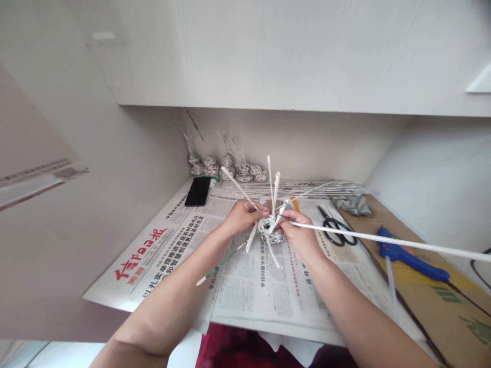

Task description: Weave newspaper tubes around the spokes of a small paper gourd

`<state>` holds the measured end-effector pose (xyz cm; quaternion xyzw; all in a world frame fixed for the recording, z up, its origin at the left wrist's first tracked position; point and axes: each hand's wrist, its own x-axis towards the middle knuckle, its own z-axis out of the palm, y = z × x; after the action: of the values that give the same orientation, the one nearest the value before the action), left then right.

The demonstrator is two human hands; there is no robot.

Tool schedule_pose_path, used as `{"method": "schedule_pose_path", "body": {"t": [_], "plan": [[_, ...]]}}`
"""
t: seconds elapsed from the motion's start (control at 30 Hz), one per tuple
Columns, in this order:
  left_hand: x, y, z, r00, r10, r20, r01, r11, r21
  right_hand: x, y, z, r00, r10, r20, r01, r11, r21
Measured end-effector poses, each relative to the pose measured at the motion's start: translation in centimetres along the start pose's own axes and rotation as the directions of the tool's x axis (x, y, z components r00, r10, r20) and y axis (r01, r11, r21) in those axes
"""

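Note:
Between my hands is a small round woven piece (271, 236) of rolled newspaper, with several white paper tubes sticking out around it. My left hand (242, 216) is closed on its left side, with fingers curled at the base of the tubes. On the right, my right hand (298, 230) pinches around a paper tube near the weave. One long white paper tube (383, 237) runs from beside that hand toward the right edge. A tube with green marks (222, 263) points down and left, below my left hand. The fingertips are partly hidden by the tubes.
Newspaper sheets (184, 245) cover the table. Along the back wall stand several gourd-shaped woven pieces (244, 173), with thin paper rods (307, 189) beside them. A black phone (198, 191) lies left; scissors (339, 230) and a blue glue gun (412, 259) lie right, near cardboard (456, 294).

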<state>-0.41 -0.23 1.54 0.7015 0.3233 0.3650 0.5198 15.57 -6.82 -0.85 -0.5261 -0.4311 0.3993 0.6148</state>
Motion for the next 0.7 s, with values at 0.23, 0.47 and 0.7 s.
{"method": "schedule_pose_path", "body": {"t": [0.23,0.47,0.7], "plan": [[-0.1,-0.3,0.8,0.995,-0.041,-0.088,0.032,0.993,-0.109,-0.1,0.0,0.2,1.0,0.001,0.016,-0.002,1.0,0.018],[0.0,-0.1,1.1,0.996,0.044,-0.078,-0.052,0.993,-0.11,-0.2,-0.1,0.1,0.997,-0.065,0.039,0.064,0.998,0.018],[-0.3,0.1,1.7,0.993,0.057,-0.103,-0.056,0.998,0.016,-0.4,-0.5,0.3,0.995,-0.097,0.001,0.097,0.995,-0.033]]}}
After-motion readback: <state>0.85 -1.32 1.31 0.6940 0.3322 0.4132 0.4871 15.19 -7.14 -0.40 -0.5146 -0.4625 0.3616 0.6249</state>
